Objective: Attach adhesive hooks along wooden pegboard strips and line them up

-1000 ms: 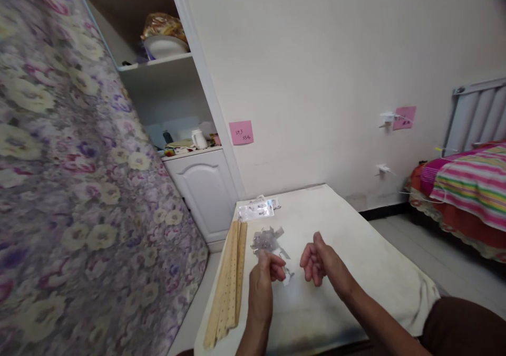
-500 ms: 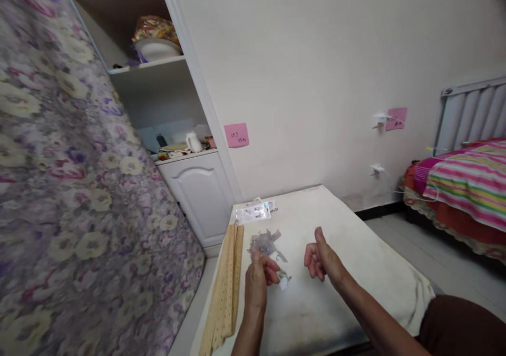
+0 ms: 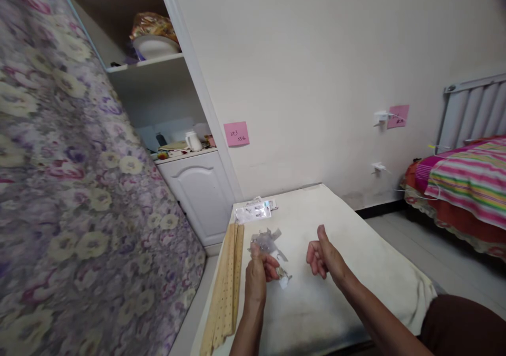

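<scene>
Well, left hand: half-curled, nothing visibly held, near the grey pile, lower centre.
Right hand: half-curled, seemingly empty.
Grey pile: small bits, best pinched singly.

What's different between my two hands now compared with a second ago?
The gap between them is wider: the right hand has moved slightly right, away from the left hand. Nothing was visibly taken hold of or let go. The wooden strips, grey pile and clear packaging stayed put; the view shifted slightly.
</scene>
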Available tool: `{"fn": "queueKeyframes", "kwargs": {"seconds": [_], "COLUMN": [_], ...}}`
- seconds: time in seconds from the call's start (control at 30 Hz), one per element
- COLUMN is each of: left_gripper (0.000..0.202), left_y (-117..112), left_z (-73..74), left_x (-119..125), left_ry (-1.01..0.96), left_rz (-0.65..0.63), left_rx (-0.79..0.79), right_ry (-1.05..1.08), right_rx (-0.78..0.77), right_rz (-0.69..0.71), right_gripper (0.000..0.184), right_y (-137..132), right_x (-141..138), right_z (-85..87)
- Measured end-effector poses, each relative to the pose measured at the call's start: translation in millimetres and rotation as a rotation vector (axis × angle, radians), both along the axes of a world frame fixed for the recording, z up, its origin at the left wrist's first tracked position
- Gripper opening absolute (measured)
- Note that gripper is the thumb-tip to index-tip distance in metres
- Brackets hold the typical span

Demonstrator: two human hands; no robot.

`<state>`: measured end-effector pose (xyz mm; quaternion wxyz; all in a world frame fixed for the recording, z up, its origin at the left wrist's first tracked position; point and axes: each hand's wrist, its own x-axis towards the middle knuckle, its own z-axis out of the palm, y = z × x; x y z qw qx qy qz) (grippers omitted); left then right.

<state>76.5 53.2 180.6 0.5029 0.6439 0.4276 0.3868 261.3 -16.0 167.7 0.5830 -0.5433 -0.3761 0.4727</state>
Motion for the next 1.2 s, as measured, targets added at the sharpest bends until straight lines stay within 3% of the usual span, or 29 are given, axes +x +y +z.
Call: {"fn": "queueKeyframes", "kwargs": {"seconds": [0.63,0.73,0.83,0.93,1.07,1.2], "left_gripper": [0.080,0.070,0.047,0.029,0.033,0.039], "left_y": [4,-1,-7,-10,-12,-21], "left_z": [-12.2,-9.2,-12.9,-34.9,-83.7,-118.7], "left_x": [-6,-6,-10,-31,-85,-130], "left_ry": [-0.007,0.023,0.151,0.325,0.654,0.912], "left_rz": [-0.010,-0.005,0.019,0.101,0.350,0.465], "left_rx": [-0.023,0.046,0.207,0.374,0.557,0.590], "right_ry": [-0.016,-0.067,-0.133,-0.177,-0.153,-0.117], "right_rx": [-0.007,0.037,0.075,0.042,-0.018,-0.098], "right_rz": [0.005,-0.021,-0.023,0.053,0.164,0.243], "right_gripper": [0.081,0.074,0.056,0.037,0.029,0.021], "right_y": [1,0,0,-1,-4,-6], "right_x": [-4,-8,-14,-26,-49,-76], "right_z": [-5.2,-5.7,-13.4,-33.6,-72.6,-105.3]}}
